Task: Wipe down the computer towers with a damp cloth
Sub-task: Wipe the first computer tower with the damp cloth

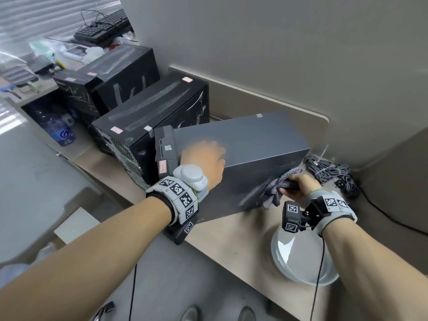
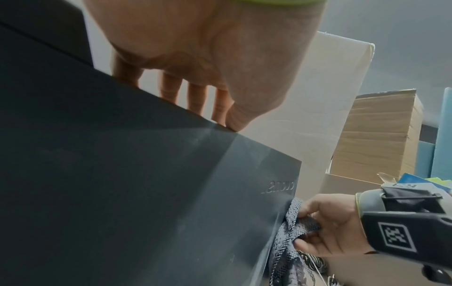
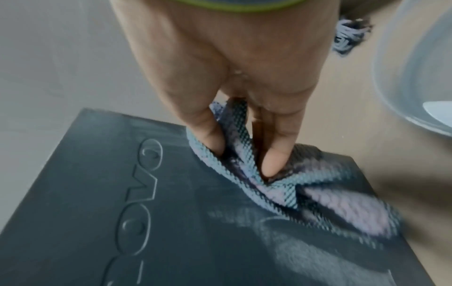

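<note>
A dark grey computer tower [image 1: 243,144] lies on its side on the beige counter, its embossed side panel [image 3: 122,212] facing me. My left hand [image 1: 203,158] rests flat on its top, fingers spread over the far edge [image 2: 195,100]. My right hand [image 1: 298,186] grips a bunched grey-blue woven cloth [image 1: 276,184] and presses it against the tower's near right corner [image 3: 281,193]; thumb and fingers pinch the cloth [image 2: 291,232]. Wet streaks show on the panel beside the cloth. Three more black towers [image 1: 150,117] stand in a row to the left.
A round clear basin [image 1: 301,256] sits on the counter [image 1: 231,239] just below my right wrist. A bundle of grey cables [image 1: 328,170] lies right of the tower by the wall. Keyboards [image 1: 102,26] and clutter are at the far left; a water bottle [image 1: 58,126] stands under the shelf.
</note>
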`<state>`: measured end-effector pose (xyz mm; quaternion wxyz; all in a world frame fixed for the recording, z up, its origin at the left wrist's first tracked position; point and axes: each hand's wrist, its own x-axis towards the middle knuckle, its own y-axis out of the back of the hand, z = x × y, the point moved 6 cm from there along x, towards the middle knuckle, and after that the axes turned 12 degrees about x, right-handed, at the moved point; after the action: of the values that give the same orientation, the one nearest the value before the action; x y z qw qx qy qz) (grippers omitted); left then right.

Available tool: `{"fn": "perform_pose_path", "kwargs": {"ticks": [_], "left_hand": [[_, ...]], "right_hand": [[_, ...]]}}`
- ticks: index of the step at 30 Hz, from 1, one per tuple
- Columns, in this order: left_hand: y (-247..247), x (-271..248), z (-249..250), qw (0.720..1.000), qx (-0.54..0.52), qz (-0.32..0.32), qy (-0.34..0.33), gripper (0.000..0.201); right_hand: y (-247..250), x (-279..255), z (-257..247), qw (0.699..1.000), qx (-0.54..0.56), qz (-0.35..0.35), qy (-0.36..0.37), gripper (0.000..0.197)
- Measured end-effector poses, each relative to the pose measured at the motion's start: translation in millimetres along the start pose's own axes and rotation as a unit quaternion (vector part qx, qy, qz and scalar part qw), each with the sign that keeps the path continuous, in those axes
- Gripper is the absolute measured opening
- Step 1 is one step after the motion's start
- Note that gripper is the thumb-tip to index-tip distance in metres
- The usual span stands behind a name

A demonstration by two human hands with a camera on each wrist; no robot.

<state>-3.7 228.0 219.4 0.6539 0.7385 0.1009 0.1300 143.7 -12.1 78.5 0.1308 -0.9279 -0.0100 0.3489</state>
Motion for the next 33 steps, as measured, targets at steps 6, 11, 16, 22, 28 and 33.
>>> {"fn": "perform_pose_path", "kwargs": {"ticks": [6, 11, 16, 22, 28, 33], "left_hand": [[-5.6, -1.3, -2.1, 1.0, 0.004, 0.002, -0.001, 0.034], [-9.3, 0.1, -1.3, 1.0, 0.013, 0.005, -0.008, 0.035], [-12.4, 0.9, -2.2, 1.0, 0.009, 0.006, -0.006, 0.035], [-11.2, 0.6, -1.3, 1.0, 0.006, 0.004, -0.008, 0.036], [-7.8, -1.5, -0.3, 1.0, 0.007, 0.004, -0.012, 0.035], [-9.4, -0.4, 0.4, 0.999, 0.028, 0.01, -0.016, 0.034]], "right_hand": [[-14.9, -5.1, 33.8, 0.995, 0.037, -0.026, -0.085, 0.017], [-19.9, 14.3, 56.5, 0.998, 0.035, 0.003, -0.061, 0.025], [-22.7, 26.0, 87.7, 0.994, 0.06, -0.002, -0.087, 0.024], [-23.9, 8.3, 106.9, 0.99, 0.029, -0.013, -0.136, 0.014], [-29.0, -8.8, 39.5, 0.996, 0.05, -0.06, -0.047, 0.018], [-21.1, -7.0, 15.0, 0.994, 0.089, -0.057, -0.028, 0.025]]}}
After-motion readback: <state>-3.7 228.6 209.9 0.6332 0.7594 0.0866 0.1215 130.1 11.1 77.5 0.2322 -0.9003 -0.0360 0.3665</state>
